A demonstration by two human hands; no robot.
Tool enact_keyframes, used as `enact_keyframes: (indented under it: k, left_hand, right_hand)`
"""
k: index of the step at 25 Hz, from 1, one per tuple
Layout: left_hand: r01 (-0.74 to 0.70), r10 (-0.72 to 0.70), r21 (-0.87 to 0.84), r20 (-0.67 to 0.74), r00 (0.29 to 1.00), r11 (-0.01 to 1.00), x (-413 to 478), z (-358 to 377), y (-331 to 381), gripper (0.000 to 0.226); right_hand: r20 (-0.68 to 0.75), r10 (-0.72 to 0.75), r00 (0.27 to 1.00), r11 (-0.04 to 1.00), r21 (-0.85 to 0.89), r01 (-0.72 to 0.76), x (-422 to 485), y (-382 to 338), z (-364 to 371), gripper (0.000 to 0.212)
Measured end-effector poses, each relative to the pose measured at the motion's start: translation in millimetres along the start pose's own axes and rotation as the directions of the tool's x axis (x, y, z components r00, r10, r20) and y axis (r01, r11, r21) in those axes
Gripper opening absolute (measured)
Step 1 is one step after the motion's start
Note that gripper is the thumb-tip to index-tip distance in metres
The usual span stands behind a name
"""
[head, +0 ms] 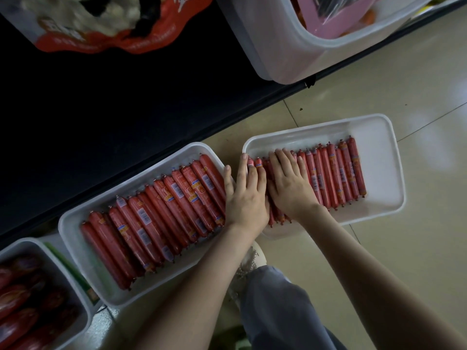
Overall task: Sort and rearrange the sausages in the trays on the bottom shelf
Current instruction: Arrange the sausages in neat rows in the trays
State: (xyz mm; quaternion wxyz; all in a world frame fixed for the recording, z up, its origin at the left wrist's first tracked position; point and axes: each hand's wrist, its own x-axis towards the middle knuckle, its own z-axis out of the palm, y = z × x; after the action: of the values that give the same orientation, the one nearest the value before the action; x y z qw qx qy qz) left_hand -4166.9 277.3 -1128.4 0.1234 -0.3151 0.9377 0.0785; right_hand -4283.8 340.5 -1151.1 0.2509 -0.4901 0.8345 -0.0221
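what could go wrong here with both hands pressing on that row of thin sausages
The left hand and right hand press flat on the thin sausages; with bare space at the far end of the right tray, the row may roll or skew.
That tray lies on smooth floor, so it might slide.
The left hand's thumb lies by the thick sausages and could nudge them.

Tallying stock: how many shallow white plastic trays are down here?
3: shallow white plastic tray of thick red sausages, centre-left; tray of thin red sausages, right, touched by left hand and right hand; cut-off tray, bottom-left. Others may be hidden.
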Motion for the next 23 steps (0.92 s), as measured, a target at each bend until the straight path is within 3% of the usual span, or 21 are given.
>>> enact_keyframes:
  k: [3, 6, 9, 13, 17, 23]
  left_hand:
    - [-0.018, 0.019, -0.031, 0.028, 0.999, 0.999, 2.1, -2.1, -2.4, 0.064]
    - [-0.044, 0.069, -0.213, 0.111, 0.991, 0.976, -1.7, -19.6, -13.4, 0.063]
    - [0.023, -0.041, -0.455, -0.029, 0.999, 0.89, -25.8, -76.5, -41.0, 0.056]
    - [0.091, -0.214, -0.544, -0.167, 0.962, 0.834, -91.3, -170.8, -94.6, 0.044]
    - [0.138, -0.398, -0.608, -0.316, 0.861, 0.782, -181.5, -252.2, -149.0, 0.038]
    - [0.247, -0.669, -0.691, -0.445, 0.596, 0.68, -360.2, -304.7, -229.0, 0.038]
  right_hand:
    - [0.005, -0.01, 1.0, 1.0, -0.002, 0.01, -14.1, -3.0, 0.8, 0.057]
    - [0.056, -0.02, 0.998, 0.999, 0.045, 0.018, -28.9, -17.7, -24.0, 0.058]
    - [0.006, -0.082, 0.997, 0.99, 0.114, 0.081, -43.2, -59.3, -80.9, 0.055]
    - [-0.097, -0.244, 0.965, 0.952, 0.166, 0.258, -68.5, -157.8, -169.6, 0.044]
    - [-0.183, -0.501, 0.846, 0.843, 0.119, 0.525, -109.3, -273.9, -241.3, 0.045]
    - [-0.115, -0.761, 0.638, 0.638, 0.039, 0.769, -190.9, -454.1, -268.3, 0.043]
